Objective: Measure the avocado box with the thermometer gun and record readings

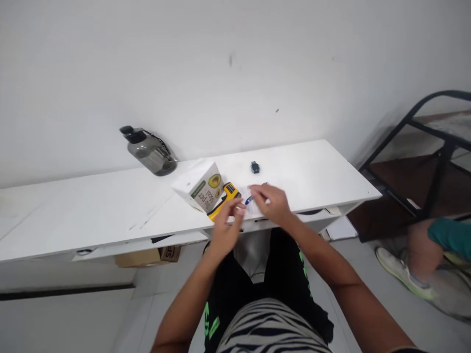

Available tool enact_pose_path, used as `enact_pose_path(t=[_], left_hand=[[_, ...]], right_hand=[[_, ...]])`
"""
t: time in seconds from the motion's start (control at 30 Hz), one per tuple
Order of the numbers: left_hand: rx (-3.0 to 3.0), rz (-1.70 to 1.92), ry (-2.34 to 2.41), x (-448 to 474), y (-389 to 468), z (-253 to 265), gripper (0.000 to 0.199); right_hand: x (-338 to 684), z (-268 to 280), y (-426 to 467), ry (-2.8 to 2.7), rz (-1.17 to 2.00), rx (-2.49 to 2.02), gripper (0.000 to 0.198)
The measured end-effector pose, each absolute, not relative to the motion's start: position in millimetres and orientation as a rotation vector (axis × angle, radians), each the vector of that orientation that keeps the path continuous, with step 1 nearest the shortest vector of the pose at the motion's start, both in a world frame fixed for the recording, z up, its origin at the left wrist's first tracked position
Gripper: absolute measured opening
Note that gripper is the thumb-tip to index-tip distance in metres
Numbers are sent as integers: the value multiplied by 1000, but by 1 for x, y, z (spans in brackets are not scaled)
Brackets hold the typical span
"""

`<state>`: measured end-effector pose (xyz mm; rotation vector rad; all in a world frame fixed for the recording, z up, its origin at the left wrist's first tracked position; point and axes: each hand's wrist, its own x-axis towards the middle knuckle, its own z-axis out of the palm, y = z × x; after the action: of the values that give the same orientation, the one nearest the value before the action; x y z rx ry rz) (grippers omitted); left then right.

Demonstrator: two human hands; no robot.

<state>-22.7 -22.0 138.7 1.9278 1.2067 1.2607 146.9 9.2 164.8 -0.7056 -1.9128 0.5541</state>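
A small blue thing (pixel 249 199), blurred and half hidden, is pinched by the right hand (pixel 271 203) on the tabletop (pixel 110 211); left hand (pixel 227 226) fingers curled, grasp unclear. At 10 o'clock, a box (pixel 200 189) reads "Meal"

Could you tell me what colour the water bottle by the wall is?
Dark smoky grey with a black cap; the water bottle shows in the head view.

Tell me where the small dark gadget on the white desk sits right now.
In the head view, the small dark gadget lies alone on the white desk, toward the wall, just beyond the right hand and right of the avocado-print box.
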Motion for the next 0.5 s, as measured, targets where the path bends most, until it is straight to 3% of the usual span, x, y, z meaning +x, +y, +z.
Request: enact_pose_path(t=[0.07, 0.13, 0.2, 0.3, 0.5], left_hand=[[2135, 1148, 1249, -13, -5, 125, 30], [2348, 1036, 1326, -1, 12, 107, 30], [2487, 970, 1367, 7, 28, 91, 31], [2581, 928, 1299, 8, 43, 77, 32], [2486, 971, 1243, 0, 47, 69, 32]], right_hand=[[167, 144, 68, -1950, 261, -1337, 43], [180, 120, 121, -2055, 77, -1643, 52], [184, 99, 159, -2131, 6, -1717, 57], [179, 80, 186, -2147, -43, -1703, 47], [179, 82, 189, -1996, -22, -1577, 52]])
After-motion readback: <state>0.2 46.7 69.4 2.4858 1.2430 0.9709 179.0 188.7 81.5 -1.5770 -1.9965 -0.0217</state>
